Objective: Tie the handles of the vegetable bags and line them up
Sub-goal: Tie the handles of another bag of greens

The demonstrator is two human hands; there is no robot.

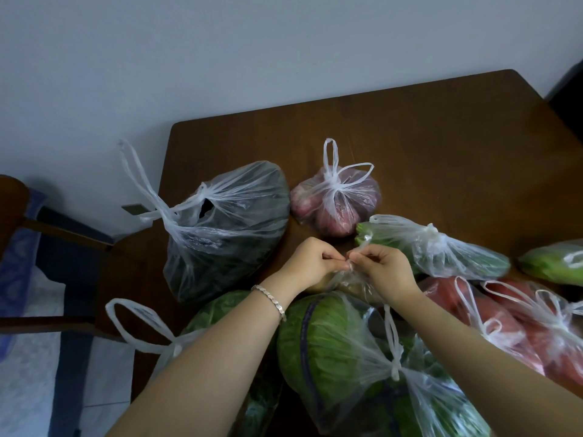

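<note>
Small bag point(353, 283) is sitting on the desk point(426, 137), just behind the tied cabbage bag point(331, 342) and near the pinkish-veg bag point(334, 200). Left hand point(310, 261) and right hand point(383, 269) are both pinching its handles point(362, 242), each grip clenching the plastic.

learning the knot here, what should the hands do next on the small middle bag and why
Likely pull the handles apart to draw a knot tight: the left hand and right hand each pinch them just above the small bag, and no finished knot shows there, unlike the tied pink bag.
</note>
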